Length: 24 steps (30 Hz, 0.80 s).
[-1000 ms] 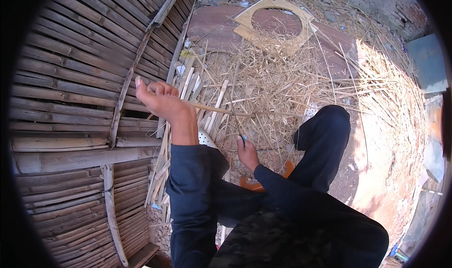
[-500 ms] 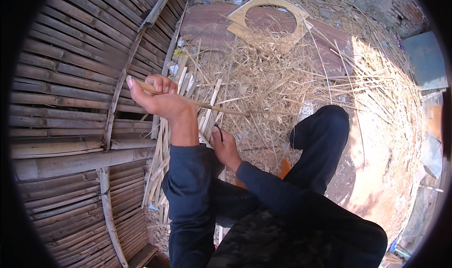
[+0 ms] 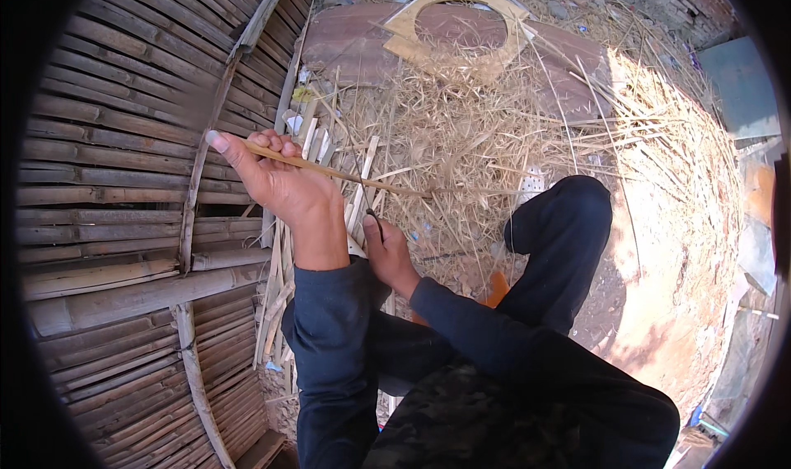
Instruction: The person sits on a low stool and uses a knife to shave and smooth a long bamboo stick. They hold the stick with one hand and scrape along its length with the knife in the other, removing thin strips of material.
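Note:
A long thin bamboo strip (image 3: 325, 170) lies across the palm of my left hand (image 3: 288, 187). The fingers curl over it, and the thumb points away to the upper left. From the palm the strip runs right and slightly down over the shavings. Just below it, my right hand (image 3: 391, 256) is closed around a dark, thin knife-like tool (image 3: 372, 214), with the thumb up along its top. Its narrow dark edge seems to reach up to the strip; most of the handle is hidden in the fist.
A slatted bamboo wall (image 3: 124, 156) stands close on my left. Split bamboo pieces (image 3: 276, 304) lie along its foot. Pale shavings (image 3: 461, 139) cover the ground ahead, beside a board with a round hole (image 3: 400, 40). My bent right knee (image 3: 577, 213) rises at the right.
My left hand has turned a little, so more of its palm and of the bamboo strip shows. The right hand stays just below the strip. The whole view has shifted slightly.

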{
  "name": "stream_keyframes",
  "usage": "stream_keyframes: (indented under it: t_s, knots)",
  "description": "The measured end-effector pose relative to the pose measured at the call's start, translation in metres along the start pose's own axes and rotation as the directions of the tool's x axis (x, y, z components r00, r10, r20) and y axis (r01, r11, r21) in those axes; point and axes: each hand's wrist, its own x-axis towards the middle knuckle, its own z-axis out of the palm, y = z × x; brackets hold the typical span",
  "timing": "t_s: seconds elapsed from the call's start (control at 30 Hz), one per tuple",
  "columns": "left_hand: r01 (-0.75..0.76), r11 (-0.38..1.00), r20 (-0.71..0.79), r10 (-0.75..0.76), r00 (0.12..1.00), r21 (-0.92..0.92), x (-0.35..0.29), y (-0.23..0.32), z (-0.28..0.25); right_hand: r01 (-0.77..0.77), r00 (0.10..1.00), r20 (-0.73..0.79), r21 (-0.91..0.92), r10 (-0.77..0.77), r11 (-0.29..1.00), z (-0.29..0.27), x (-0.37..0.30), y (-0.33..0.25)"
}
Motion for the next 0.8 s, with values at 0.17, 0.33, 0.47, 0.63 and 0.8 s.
stream_keyframes:
  t_s: [0.17,0.33,0.47,0.63,0.8]
  knots:
    - [0.0,1.0,0.029,0.0,1.0,0.01,0.011,0.0,-0.009,-0.143,0.989,-0.057,-0.128,0.136,0.981,-0.019,-0.006,0.069]
    - [0.014,1.0,-0.005,-0.014,1.0,0.01,0.004,0.002,-0.01,-0.013,0.999,0.033,0.054,0.011,0.998,0.006,-0.004,-0.005]
    - [0.031,1.0,0.0,-0.031,1.0,0.001,0.005,0.004,-0.008,0.052,0.999,-0.001,-0.061,-0.052,0.997,0.006,0.005,0.015]
    - [0.035,0.999,0.04,-0.034,0.999,-0.031,0.008,0.002,-0.001,-0.647,0.76,-0.206,-0.157,0.616,0.746,-0.082,-0.007,0.211]
    - [0.039,0.998,0.118,-0.033,0.992,-0.047,-0.005,-0.005,-0.008,-0.574,0.818,-0.045,-0.003,0.573,0.819,-0.064,-0.026,0.142]
